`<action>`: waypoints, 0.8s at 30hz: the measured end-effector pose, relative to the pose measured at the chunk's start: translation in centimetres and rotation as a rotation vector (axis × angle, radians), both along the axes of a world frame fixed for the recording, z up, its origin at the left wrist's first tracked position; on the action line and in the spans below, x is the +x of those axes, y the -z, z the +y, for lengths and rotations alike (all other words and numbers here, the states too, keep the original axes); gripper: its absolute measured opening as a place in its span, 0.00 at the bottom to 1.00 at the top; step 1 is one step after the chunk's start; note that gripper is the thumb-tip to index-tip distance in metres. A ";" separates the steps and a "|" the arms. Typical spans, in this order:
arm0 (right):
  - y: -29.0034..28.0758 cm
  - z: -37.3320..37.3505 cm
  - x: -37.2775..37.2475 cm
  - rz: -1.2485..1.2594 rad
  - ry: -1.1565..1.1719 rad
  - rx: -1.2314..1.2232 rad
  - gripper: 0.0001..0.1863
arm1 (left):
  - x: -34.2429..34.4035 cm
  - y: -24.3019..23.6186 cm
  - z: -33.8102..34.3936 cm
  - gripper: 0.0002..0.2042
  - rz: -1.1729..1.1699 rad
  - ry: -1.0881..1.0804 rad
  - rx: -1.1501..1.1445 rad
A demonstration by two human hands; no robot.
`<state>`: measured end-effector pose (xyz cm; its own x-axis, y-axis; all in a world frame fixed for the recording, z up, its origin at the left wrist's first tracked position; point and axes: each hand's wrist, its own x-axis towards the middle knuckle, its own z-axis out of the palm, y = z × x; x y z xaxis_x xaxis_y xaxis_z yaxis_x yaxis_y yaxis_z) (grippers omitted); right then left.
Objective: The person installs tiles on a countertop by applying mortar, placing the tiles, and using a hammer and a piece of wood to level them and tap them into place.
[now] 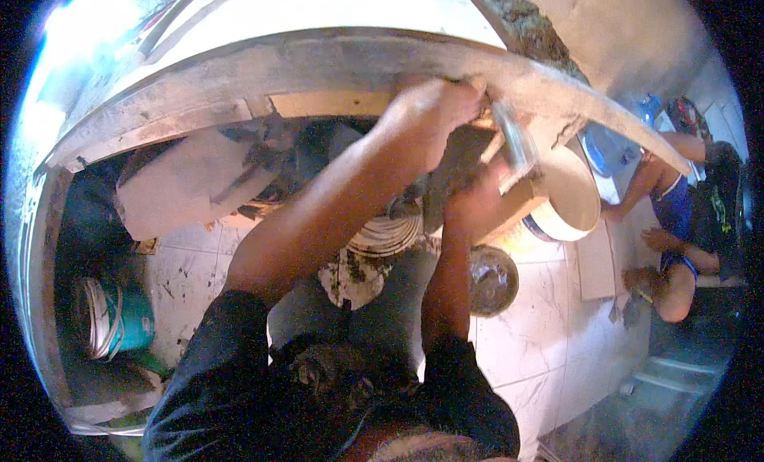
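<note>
My left hand (452, 108) is raised to a long grey cement-like beam (334, 52), its fingers closed against the beam's lower edge. What those fingers hold, if anything, is hidden. Just below and to the right, my right hand (480, 193) is smeared by motion and seems wrapped round a tool with a flat, greyish metal blade (517, 142). The blade stands close to the fingertips of my left hand, near a pale upright panel (549, 128) under the beam. Blur hides the tool's exact kind.
A white bucket (585, 195) stands right of my right hand, with a round tub of dark contents (493, 280) nearer me. At left lies a teal bucket (135, 323). A ribbed pale bucket (390, 233) sits below my forearms. Another person (676, 215) is at right, by a blue basin (609, 152).
</note>
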<state>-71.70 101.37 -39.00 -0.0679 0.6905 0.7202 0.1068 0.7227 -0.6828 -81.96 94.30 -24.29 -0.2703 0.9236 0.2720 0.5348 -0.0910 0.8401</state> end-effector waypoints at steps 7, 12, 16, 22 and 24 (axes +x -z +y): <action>1.5 0.5 -0.5 -0.175 0.280 -0.205 0.11 | 0.0 1.3 0.4 0.17 0.200 0.040 0.201; 4.9 2.3 0.8 -0.264 0.361 -0.110 0.10 | -0.2 0.5 0.3 0.19 0.109 0.015 0.123; 2.6 0.6 0.2 -0.051 0.103 -0.073 0.07 | -0.9 0.9 0.3 0.18 0.227 -0.033 0.205; 2.5 1.7 -0.5 -0.165 0.159 0.088 0.04 | 0.0 -0.5 -0.2 0.20 0.129 -0.040 0.062; 1.5 1.4 -1.4 -0.164 0.289 0.017 0.05 | 0.1 -0.3 -0.4 0.21 0.201 -0.025 0.121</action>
